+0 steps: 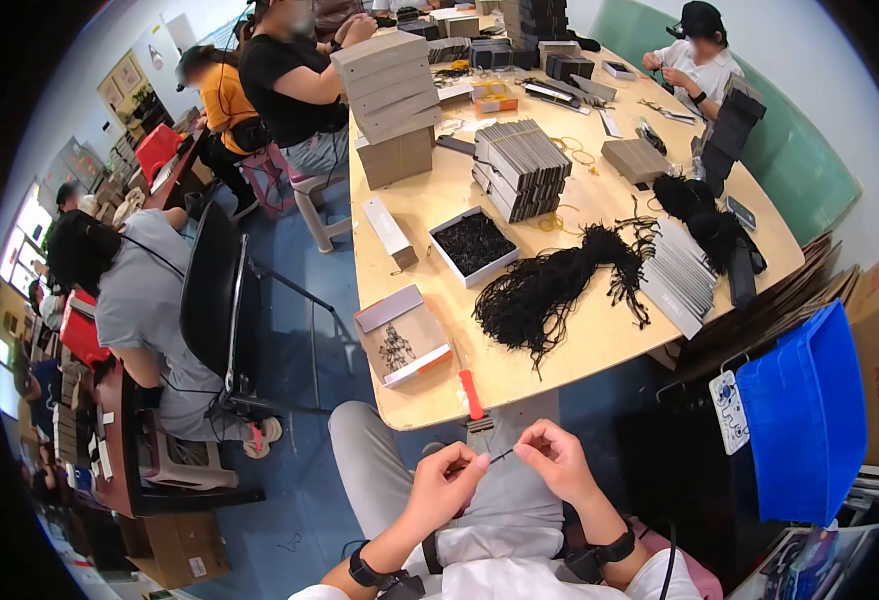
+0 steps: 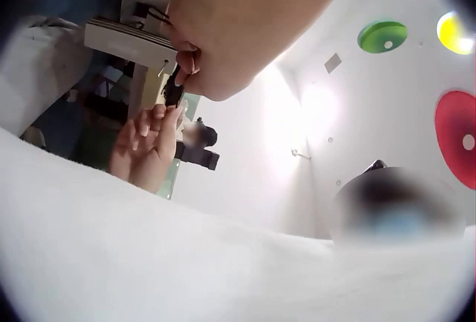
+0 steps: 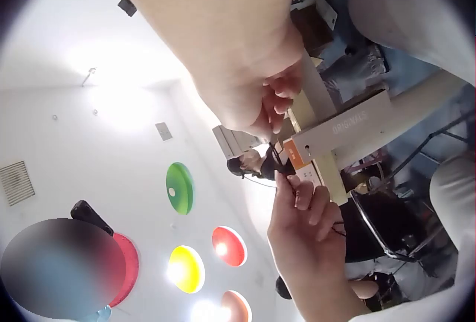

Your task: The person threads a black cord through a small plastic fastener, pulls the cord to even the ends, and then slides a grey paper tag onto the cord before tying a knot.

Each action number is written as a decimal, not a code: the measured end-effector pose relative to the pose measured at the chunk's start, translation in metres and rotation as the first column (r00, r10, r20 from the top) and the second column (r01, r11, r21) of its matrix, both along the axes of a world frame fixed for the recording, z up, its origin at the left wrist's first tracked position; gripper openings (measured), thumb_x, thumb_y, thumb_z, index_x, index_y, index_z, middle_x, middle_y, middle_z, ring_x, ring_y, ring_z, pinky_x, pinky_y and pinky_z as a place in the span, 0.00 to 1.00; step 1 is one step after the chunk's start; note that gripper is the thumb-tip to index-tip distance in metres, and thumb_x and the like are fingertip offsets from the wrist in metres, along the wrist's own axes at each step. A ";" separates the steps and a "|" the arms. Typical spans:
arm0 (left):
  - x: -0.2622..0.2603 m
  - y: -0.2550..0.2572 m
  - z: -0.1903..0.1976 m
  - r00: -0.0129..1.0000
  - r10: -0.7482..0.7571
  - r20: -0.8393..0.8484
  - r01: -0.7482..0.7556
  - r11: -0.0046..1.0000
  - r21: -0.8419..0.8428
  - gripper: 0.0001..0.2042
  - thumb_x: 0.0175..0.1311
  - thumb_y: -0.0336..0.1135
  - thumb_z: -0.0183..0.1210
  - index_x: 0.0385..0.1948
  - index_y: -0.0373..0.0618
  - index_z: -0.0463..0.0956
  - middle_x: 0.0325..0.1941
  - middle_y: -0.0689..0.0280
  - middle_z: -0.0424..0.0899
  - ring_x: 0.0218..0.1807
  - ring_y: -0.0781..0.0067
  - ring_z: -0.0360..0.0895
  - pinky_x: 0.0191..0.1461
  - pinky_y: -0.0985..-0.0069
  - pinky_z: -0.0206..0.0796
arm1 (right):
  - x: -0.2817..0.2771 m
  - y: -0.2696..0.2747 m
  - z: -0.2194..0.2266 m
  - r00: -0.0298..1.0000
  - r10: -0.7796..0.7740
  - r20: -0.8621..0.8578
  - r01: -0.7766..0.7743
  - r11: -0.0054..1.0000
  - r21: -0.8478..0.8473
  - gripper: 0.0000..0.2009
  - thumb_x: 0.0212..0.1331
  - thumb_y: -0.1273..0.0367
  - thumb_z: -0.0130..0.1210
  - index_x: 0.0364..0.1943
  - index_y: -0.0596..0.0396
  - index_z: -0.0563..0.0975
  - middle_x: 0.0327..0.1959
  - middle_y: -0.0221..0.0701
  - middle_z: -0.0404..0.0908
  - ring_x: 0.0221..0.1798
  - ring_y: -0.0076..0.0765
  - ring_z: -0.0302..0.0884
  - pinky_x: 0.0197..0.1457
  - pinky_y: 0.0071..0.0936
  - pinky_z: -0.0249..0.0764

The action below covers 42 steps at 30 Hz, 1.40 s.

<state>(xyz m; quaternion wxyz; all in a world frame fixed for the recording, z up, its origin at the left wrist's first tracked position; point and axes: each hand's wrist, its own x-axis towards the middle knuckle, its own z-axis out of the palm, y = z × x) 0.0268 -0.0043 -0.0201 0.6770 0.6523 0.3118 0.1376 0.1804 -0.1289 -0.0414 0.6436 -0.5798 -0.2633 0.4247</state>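
Observation:
Above my lap, just off the table's near edge, my left hand [image 1: 446,483] and right hand [image 1: 556,460] face each other. A short, thin black cord [image 1: 500,456] runs between them, each end pinched between thumb and fingertips. In the right wrist view, a dark loop of the cord [image 3: 275,151] shows between the fingertips; its fine detail is blurred. Right beyond the hands, a tool with a red handle [image 1: 471,393] and metal head hangs over the table edge. Past it lies a large bundle of black cords [image 1: 549,300].
On the table [image 1: 429,395] stand an open box of small dark pieces [image 1: 422,368], a white box of black bits [image 1: 459,270], banded grey card stacks [image 1: 522,165] and fanned grey strips [image 1: 679,275]. A blue bin [image 1: 804,410] is at right. Several people sit around.

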 end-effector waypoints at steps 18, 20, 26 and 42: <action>0.009 -0.020 0.002 0.993 0.081 0.088 -0.108 0.925 0.365 0.06 0.53 0.26 0.65 0.33 0.40 0.82 0.17 0.74 0.66 0.20 0.88 0.57 0.21 0.84 0.47 | -0.009 -0.002 0.000 0.996 0.057 0.070 -0.066 0.989 0.132 0.05 0.60 0.73 0.56 0.36 0.60 0.74 0.36 0.26 0.72 0.38 0.19 0.70 0.40 0.17 0.69; 0.008 -0.018 -0.005 0.996 0.042 0.081 -0.060 0.970 0.235 0.05 0.55 0.28 0.65 0.32 0.40 0.81 0.17 0.76 0.68 0.20 0.89 0.58 0.22 0.86 0.47 | -0.007 -0.002 0.004 0.991 0.120 -0.066 -0.115 0.990 0.077 0.03 0.60 0.76 0.55 0.35 0.60 0.73 0.37 0.29 0.71 0.35 0.21 0.70 0.36 0.18 0.70; 0.006 -0.007 -0.002 0.988 -0.039 0.151 0.111 0.854 -0.508 0.08 0.56 0.29 0.63 0.35 0.40 0.76 0.26 0.76 0.73 0.24 0.88 0.66 0.29 0.89 0.54 | -0.007 -0.001 0.011 0.949 0.234 -0.214 -0.200 0.965 0.168 0.03 0.62 0.75 0.53 0.36 0.60 0.72 0.38 0.31 0.71 0.35 0.22 0.70 0.36 0.20 0.71; -0.003 -0.011 0.005 0.907 0.087 0.411 0.272 0.624 -0.732 0.05 0.58 0.27 0.60 0.32 0.42 0.72 0.22 0.78 0.66 0.21 0.92 0.54 0.23 0.88 0.43 | -0.029 0.002 0.028 0.961 0.218 -0.171 -0.173 0.954 0.244 0.05 0.65 0.72 0.50 0.40 0.58 0.68 0.32 0.26 0.69 0.33 0.19 0.68 0.36 0.17 0.68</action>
